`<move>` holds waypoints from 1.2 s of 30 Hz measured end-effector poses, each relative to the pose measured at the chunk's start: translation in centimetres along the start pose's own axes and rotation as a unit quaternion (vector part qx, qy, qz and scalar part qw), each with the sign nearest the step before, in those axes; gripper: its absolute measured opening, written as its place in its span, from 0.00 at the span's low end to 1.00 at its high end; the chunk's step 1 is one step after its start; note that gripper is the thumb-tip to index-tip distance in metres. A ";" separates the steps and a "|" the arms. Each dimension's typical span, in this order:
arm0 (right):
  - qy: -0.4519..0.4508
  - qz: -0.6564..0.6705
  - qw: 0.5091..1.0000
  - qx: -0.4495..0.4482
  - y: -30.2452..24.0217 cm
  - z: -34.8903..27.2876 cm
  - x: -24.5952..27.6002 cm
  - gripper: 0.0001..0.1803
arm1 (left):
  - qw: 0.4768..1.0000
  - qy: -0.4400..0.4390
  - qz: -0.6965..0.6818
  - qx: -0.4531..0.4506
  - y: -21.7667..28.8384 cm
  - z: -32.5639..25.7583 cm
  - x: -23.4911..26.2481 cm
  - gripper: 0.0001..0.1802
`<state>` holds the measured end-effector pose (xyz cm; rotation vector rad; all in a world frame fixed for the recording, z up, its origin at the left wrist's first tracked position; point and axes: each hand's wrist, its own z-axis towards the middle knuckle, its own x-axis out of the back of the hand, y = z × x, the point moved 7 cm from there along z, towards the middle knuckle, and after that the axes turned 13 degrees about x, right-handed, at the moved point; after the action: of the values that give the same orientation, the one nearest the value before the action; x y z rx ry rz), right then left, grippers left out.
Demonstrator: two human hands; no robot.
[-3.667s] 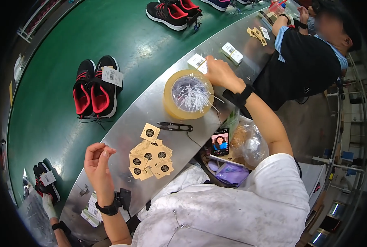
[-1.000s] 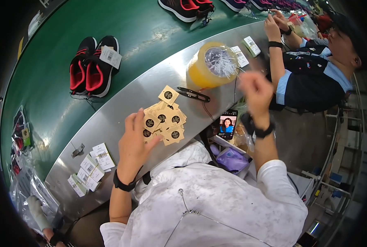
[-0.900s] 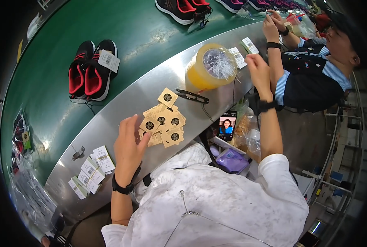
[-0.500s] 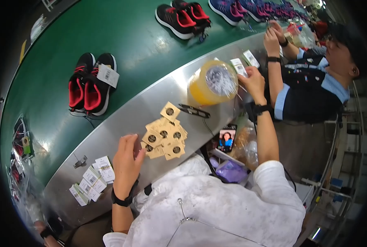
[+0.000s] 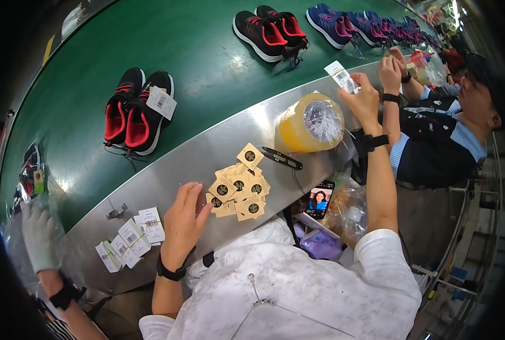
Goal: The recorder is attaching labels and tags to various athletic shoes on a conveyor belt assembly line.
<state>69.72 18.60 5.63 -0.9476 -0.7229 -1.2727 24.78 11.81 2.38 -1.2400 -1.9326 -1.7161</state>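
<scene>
Near edge of steel table (image 5: 167, 170): left hand (image 5: 183, 222) lies flat, fingers spread & loose, gripping nothing; fingertips touch the pile of tan card tags (image 5: 238, 190), which sits just to its right. White barcode labels (image 5: 129, 239) lie in a loose fan just left of that hand, not touching it. A phone (image 5: 319, 199) w/ lit screen leans at table's near edge, right of the tags; clear plastic bags (image 5: 348, 214) beside it.

Mid table: black snips (image 5: 282, 159) lie flat btwn tags & a big roll of yellowish tape (image 5: 308, 122), roll holding a bundle of clear plastic ties.

Further: right hand (image 5: 363, 102) is raised past the tape roll, fingers pinched on a white barcode tag (image 5: 341, 76) held up above table, well apart from left hand & tag pile.

Beyond, green conveyor belt (image 5: 196, 62) carries black/red shoes (image 5: 134, 110) w/ a white tag on top, another black/red pair (image 5: 269, 31), then blue pairs (image 5: 349, 25). Co-worker at far right; gloved hand (image 5: 40, 238) at far left.
</scene>
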 end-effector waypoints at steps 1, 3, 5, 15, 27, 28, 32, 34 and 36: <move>-0.002 -0.006 1.000 -0.006 0.1 -0.7 0.2 0.23 | 1.000 -0.008 -0.006 0.018 -0.1 0.1 0.0 0.21; 0.014 0.054 0.993 -0.106 1.0 -3.1 0.0 0.23 | 0.999 -0.028 -0.015 0.028 0.1 0.1 0.0 0.21; 0.025 0.024 0.997 -0.066 -0.3 -6.5 0.6 0.18 | 0.997 -0.033 -0.019 0.071 -0.4 0.0 0.3 0.22; 0.043 0.145 0.973 -0.176 2.2 -14.6 2.6 0.10 | 0.998 -0.010 -0.038 0.051 -0.3 -0.6 0.8 0.18; -0.489 0.047 0.858 -0.151 -2.6 -35.2 5.6 0.28 | 0.995 -0.006 -0.073 0.074 -0.1 -2.6 0.4 0.15; -0.485 0.045 0.856 -0.173 -2.2 -37.3 6.7 0.28 | 0.996 -0.019 -0.065 0.059 0.8 -2.4 -0.4 0.15; -0.363 0.069 0.907 -0.201 -1.0 -39.6 8.9 0.23 | 0.998 -0.023 -0.035 0.035 1.5 -2.8 -0.3 0.17; -0.223 0.000 0.967 -0.123 -3.0 -37.0 12.4 0.19 | 0.997 -0.030 -0.065 -0.007 2.9 -2.8 -0.3 0.16; -0.114 0.028 0.973 -0.199 -4.3 -36.5 16.8 0.17 | 0.990 -0.106 -0.059 -0.075 5.8 -2.5 -2.1 0.15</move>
<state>66.32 -21.71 4.58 -1.4490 -0.6207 -1.2969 29.49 8.28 5.44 -1.4406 -2.0640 -1.8877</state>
